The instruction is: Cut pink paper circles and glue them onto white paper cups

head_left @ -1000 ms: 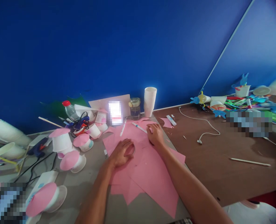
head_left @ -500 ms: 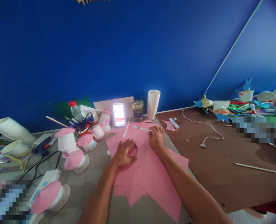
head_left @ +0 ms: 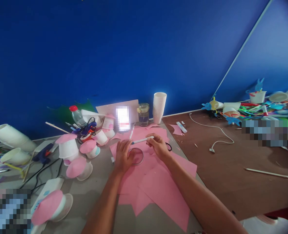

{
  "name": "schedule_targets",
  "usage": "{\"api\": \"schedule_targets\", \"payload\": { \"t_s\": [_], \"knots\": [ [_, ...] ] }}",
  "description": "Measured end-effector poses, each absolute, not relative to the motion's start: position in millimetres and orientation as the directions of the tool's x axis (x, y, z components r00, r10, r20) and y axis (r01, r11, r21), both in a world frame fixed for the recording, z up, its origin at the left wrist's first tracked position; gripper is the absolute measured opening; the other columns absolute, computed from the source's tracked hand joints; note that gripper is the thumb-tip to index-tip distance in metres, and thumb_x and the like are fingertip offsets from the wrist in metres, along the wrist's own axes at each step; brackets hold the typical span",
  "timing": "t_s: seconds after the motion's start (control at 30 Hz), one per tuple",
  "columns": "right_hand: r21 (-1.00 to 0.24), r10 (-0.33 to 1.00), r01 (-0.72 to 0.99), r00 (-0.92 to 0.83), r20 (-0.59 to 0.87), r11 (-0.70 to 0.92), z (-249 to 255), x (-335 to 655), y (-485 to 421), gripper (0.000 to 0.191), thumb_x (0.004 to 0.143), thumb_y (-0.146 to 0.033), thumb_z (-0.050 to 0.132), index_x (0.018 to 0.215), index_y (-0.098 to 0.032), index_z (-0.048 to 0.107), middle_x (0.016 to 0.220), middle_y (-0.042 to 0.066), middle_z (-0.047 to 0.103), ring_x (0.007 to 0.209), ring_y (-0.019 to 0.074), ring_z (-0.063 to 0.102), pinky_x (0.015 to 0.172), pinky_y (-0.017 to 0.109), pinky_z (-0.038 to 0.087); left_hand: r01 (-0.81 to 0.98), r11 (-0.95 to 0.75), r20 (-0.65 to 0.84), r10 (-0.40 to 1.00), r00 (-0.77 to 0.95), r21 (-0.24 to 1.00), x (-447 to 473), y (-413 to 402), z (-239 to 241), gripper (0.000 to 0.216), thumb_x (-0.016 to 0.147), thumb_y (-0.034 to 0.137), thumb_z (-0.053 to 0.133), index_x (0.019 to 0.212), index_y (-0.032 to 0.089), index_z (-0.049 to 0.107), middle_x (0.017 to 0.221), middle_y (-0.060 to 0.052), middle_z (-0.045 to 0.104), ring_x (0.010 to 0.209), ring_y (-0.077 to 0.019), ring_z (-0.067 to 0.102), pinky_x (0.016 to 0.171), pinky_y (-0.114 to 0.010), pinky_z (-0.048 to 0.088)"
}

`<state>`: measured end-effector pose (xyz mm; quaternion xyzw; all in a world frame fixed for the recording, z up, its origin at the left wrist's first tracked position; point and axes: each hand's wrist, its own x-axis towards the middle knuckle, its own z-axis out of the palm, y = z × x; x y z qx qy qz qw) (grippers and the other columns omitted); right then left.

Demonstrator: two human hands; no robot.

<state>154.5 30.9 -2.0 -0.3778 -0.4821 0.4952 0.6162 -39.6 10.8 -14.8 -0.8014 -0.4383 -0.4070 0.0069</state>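
Note:
My right hand (head_left: 158, 145) is closed on a white pen with a blue band (head_left: 141, 140) and holds it level above the pink paper sheets (head_left: 153, 177). The pen's far end reaches my left hand (head_left: 122, 155), whose fingers touch it by the cap. That hand lies beside a round clear lid (head_left: 136, 156) resting on the pink paper. Black scissor handles (head_left: 168, 147) show just right of my right hand.
A stack of white cups (head_left: 158, 107), a glass jar (head_left: 143, 114) and a lit phone (head_left: 123, 118) stand at the back. Cups with pink tops (head_left: 77, 167) and a glue gun (head_left: 44, 152) crowd the left. A white cable (head_left: 216, 135) crosses the brown table (head_left: 231, 169).
My right hand picked the pen up from the paper and brought it left toward me. My left hand slid off the round lid, uncovering it, and met the pen's end.

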Motion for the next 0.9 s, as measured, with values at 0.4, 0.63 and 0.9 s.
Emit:
{"api": "schedule_targets", "payload": {
  "t_s": [0.4, 0.63, 0.9],
  "knots": [
    [-0.873, 0.983, -0.481, -0.102, 0.151, 0.085, 5, 142, 19, 0.027, 0.071, -0.044, 0.071, 0.074, -0.018, 0.068, 0.046, -0.006, 0.048, 0.046, 0.008, 0.041, 0.049, 0.023, 0.032, 0.721, -0.619, 0.648, 0.694, 0.315, 0.312, -32, 2, -8, 0.019, 0.09, 0.029, 0.05, 0.106, 0.02, 0.056, 0.088, -0.006, 0.065, 0.083, -0.0202, 0.059, 0.076, -0.034, 0.048],
    [-0.838, 0.992, -0.542, -0.052, 0.111, 0.065, 2, 151, 26, 0.029, 0.069, -0.047, 0.072, 0.075, -0.019, 0.069, 0.047, -0.005, 0.05, 0.048, 0.0089, 0.046, 0.051, 0.023, 0.035, 0.694, -0.63, 0.681, 0.679, 0.274, 0.348, -30, -1, -5, 0.011, 0.089, 0.027, 0.052, 0.095, 0.02, 0.058, 0.081, -0.004, 0.066, 0.079, -0.0182, 0.06, 0.073, -0.031, 0.048],
    [-0.881, 0.964, -0.473, -0.244, 0.108, -0.021, 7, 136, 11, 0.029, 0.068, -0.045, 0.073, 0.081, -0.02, 0.069, 0.055, -0.003, 0.056, 0.054, 0.0115, 0.051, 0.055, 0.025, 0.04, 0.699, -0.612, 0.686, 0.687, 0.237, 0.371, -28, -4, -7, 0.016, 0.091, 0.03, 0.047, 0.091, 0.02, 0.06, 0.083, -0.005, 0.068, 0.079, -0.0181, 0.061, 0.073, -0.031, 0.049]
  ]
}}
